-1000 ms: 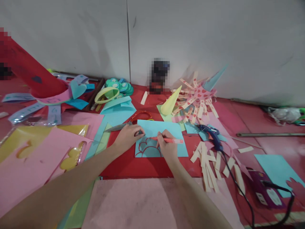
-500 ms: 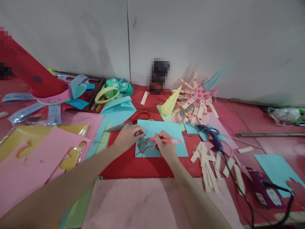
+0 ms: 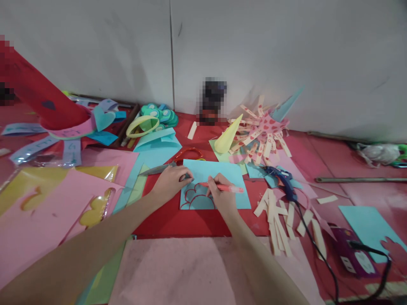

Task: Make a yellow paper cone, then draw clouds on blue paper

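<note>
A light blue sheet (image 3: 222, 173) lies on red paper in the middle, with curved red outlines near its lower left. My right hand (image 3: 221, 192) grips a red marker (image 3: 227, 187), its tip at the outlines. My left hand (image 3: 173, 180) rests at the sheet's left edge, fingers curled in; whatever is between them, if anything, is too small to name. Grey scissor blades (image 3: 157, 169) lie beside the left fingers, and a red scissor handle (image 3: 191, 152) shows just behind the sheet.
Pale paper strips (image 3: 275, 224) and a blue glue gun (image 3: 284, 182) lie to the right, its cord running past a purple box (image 3: 351, 250). Pink sheets (image 3: 41, 233) cover the left. Behind are a yellow cone (image 3: 227, 137) and a wall (image 3: 127, 51).
The red marker has shifted slightly, and another stretch of red curve shows on the blue sheet. The fingers of my right hand have moved a little; my left hand has stayed in place.
</note>
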The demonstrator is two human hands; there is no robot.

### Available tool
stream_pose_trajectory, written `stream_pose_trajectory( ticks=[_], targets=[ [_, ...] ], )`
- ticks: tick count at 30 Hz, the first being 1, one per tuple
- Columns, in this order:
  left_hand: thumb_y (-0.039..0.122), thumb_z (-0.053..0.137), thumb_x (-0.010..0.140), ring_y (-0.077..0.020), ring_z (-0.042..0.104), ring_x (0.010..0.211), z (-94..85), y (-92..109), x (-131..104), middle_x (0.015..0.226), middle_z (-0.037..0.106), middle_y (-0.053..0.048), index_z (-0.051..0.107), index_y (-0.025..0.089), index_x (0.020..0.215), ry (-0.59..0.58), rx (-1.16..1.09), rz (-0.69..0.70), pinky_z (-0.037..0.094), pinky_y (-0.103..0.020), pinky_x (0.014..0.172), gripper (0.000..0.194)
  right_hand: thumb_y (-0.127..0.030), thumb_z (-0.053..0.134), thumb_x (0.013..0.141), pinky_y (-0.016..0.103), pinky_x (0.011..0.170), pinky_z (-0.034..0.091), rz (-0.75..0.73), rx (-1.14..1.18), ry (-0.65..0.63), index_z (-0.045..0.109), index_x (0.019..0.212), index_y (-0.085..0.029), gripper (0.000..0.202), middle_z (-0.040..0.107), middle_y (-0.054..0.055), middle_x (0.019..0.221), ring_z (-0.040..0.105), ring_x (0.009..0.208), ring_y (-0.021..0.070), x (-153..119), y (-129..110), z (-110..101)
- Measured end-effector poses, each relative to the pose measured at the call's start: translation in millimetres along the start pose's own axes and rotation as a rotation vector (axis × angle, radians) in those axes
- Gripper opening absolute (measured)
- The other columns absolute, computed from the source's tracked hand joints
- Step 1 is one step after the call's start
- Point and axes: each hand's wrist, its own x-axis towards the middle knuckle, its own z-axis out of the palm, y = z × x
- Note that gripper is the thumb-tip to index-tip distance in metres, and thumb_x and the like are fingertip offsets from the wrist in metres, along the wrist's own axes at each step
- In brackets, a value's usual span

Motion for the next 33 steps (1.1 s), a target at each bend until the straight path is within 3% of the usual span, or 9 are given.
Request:
stream_pose_trajectory(
  ticks=[6,26,33],
  targets=[
    [0.028,0.053,0.078,-0.011,0.047,0.059,1.0,-1.9,-0.1,0.065,0.057,0.003,0.06,0.019,0.076,0.0,-0.009,0.003,0.028,-0.025,0.058,0.012,-0.036,0.044,0.08,0.022,0.043,0.034,-0.004,-0.034,0.09,0.033,0.051,-0.023,0.034,0.042,-0.005,0.038,0.04,0.037,0.0095,-0.9,-0.3,0.5],
    [0.029,0.053,0.079,-0.011,0.047,0.059,0.1,-0.3,-0.1,0.065,0.056,0.003,0.06,0.019,0.077,-0.018,-0.006,-0.017,0.028,-0.026,0.06,0.013,-0.033,0.046,0.08,0.022,0.046,0.035,0.009,-0.006,0.088,0.035,0.052,-0.022,0.032,0.043,-0.006,0.038,0.041,0.039,0.0094,-2.1,1.5,0.5],
    [0.029,0.054,0.078,-0.0109,0.047,0.059,2.0,-2.9,0.7,0.066,0.057,0.003,0.061,0.019,0.076,0.002,-0.009,-0.011,0.028,-0.026,0.06,0.012,-0.028,0.046,0.078,0.022,0.041,0.03,-0.015,-0.044,0.189,0.031,0.05,-0.022,0.032,0.037,-0.007,0.037,0.035,0.036,0.0081,-2.4,1.9,2.5]
  ],
)
